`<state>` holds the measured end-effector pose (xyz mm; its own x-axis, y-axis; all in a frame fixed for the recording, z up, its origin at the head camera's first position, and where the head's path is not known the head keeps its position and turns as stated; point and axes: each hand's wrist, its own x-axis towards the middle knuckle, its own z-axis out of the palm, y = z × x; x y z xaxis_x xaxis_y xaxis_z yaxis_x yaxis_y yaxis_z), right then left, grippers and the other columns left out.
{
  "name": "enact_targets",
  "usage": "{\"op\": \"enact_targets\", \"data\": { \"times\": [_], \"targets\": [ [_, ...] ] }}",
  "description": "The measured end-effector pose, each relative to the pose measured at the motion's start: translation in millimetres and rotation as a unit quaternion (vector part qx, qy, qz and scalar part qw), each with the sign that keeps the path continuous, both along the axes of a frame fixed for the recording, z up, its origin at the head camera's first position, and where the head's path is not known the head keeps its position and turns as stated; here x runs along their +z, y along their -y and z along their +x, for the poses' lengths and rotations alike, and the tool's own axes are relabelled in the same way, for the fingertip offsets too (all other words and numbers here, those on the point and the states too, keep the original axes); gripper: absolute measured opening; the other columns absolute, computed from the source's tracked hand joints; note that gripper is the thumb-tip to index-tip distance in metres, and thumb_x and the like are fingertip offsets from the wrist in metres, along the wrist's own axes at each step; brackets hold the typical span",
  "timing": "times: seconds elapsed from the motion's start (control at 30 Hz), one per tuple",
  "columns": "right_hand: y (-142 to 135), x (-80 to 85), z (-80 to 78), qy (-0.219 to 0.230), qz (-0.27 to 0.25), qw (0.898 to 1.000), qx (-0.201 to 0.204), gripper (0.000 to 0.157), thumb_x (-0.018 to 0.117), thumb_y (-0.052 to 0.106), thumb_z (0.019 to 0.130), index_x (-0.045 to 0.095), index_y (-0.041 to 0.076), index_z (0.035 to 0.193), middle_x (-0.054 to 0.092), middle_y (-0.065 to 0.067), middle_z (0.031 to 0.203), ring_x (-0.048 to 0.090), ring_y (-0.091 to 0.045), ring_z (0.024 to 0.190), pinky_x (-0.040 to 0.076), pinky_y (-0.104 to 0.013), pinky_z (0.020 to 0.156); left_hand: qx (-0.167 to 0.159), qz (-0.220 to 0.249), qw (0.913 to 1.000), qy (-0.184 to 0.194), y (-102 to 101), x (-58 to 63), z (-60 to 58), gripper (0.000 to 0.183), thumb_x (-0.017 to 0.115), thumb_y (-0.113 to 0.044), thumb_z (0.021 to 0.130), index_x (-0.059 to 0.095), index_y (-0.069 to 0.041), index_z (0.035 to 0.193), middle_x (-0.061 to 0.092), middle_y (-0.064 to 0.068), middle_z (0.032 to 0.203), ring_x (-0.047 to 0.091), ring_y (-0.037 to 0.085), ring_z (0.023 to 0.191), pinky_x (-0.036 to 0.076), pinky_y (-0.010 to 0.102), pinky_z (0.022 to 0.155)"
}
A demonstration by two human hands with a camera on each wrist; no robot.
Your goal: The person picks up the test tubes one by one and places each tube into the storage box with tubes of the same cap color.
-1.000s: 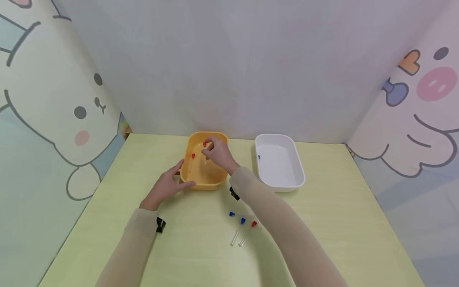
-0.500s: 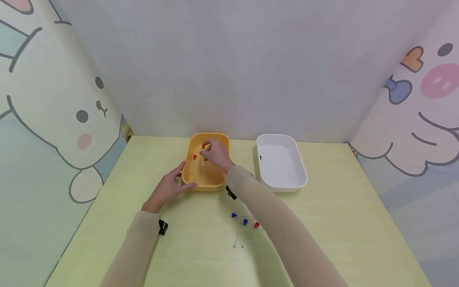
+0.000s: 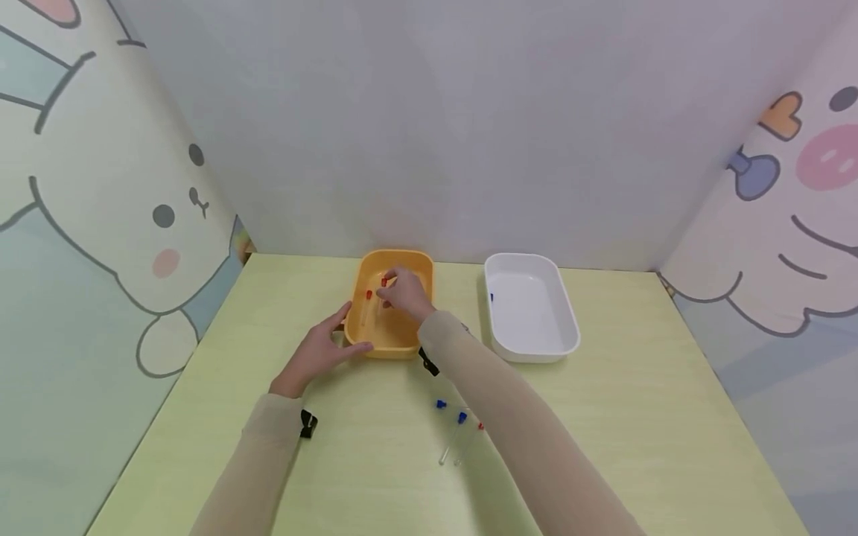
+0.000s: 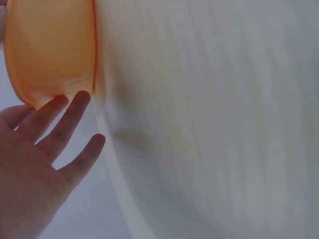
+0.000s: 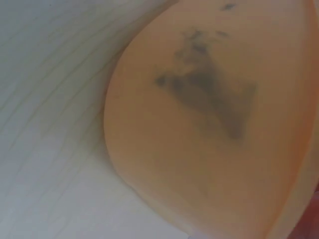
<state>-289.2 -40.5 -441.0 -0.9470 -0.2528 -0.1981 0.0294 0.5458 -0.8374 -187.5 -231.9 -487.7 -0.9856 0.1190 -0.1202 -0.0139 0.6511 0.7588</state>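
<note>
An orange tray stands at the back of the table. My left hand rests spread at its near left corner; in the left wrist view straight fingers touch the tray's outer wall. Above the tray floor my right hand pinches a clear test tube with a red cap, held upright or nearly so. Another red-capped test tube lies inside along the left. The right wrist view is mostly the orange tray wall, with only a sliver of hand at the lower right edge.
To the right stands a white tray with a blue cap at its left wall. On the table in front lie blue-capped tubes and a red-capped one, partly under the right sleeve. A wall rises behind.
My right hand, still pinching the red-capped test tube, has come slightly lower in the orange tray. My left hand stays at the tray corner. The whole view has shifted a little.
</note>
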Motion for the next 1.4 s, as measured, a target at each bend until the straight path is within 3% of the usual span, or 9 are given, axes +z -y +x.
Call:
{"op": "enact_targets", "data": {
  "times": [0.23,0.53,0.77,1.1,1.4],
  "targets": [
    [2,-6.9,-6.2,0.020,-0.001,1.000,0.005,0.037,0.072,0.018,0.098,0.057,0.006,0.130,0.075,-0.013,0.090,0.074,-0.028,0.085,0.060,-0.034,0.088,-0.007,0.000,1.0000,-0.003,-1,3.6,1.0,0.117,0.079,-0.069,0.077,0.017,-0.023,0.167,0.039,0.013,0.165,0.049,0.036,0.141,0.043,0.061,0.114],
    [7,-25.5,-15.1,0.054,0.017,0.998,-0.003,0.035,0.075,0.022,0.096,0.060,0.008,0.123,0.069,-0.006,0.080,0.069,-0.020,0.071,0.056,-0.024,0.068,-0.008,-0.003,0.9999,-0.005,-1,1.8,2.6,0.116,0.079,-0.066,0.078,0.018,-0.023,0.167,0.043,0.015,0.162,0.050,0.036,0.141,0.040,0.062,0.117],
    [7,-36.1,-19.4,0.048,0.040,0.998,-0.002,0.036,0.077,0.022,0.095,0.059,0.009,0.123,0.067,-0.006,0.084,0.065,-0.018,0.068,0.056,-0.022,0.066,-0.006,-0.009,0.9999,-0.010,-1,2.2,2.7,0.116,0.080,-0.067,0.077,0.020,-0.022,0.166,0.046,0.015,0.160,0.051,0.036,0.139,0.043,0.060,0.115],
    [7,-34.2,-23.4,0.043,0.071,0.996,0.012,0.035,0.079,0.023,0.093,0.060,0.009,0.118,0.065,-0.007,0.091,0.063,-0.018,0.073,0.055,-0.023,0.069,-0.009,-0.016,0.9997,-0.013,-4,5.1,-0.3,0.116,0.079,-0.067,0.078,0.020,-0.020,0.166,0.047,0.016,0.158,0.052,0.035,0.138,0.043,0.058,0.115],
    [11,-36.3,-15.6,-0.001,0.107,0.993,0.040,0.051,0.079,0.028,0.093,0.059,0.005,0.134,0.067,-0.005,0.091,0.061,-0.015,0.075,0.052,-0.021,0.068,-0.004,-0.026,0.9996,-0.008,-2,5.3,1.4,0.115,0.079,-0.066,0.079,0.019,-0.023,0.166,0.047,0.017,0.158,0.052,0.036,0.138,0.044,0.058,0.114]
  ]
}}
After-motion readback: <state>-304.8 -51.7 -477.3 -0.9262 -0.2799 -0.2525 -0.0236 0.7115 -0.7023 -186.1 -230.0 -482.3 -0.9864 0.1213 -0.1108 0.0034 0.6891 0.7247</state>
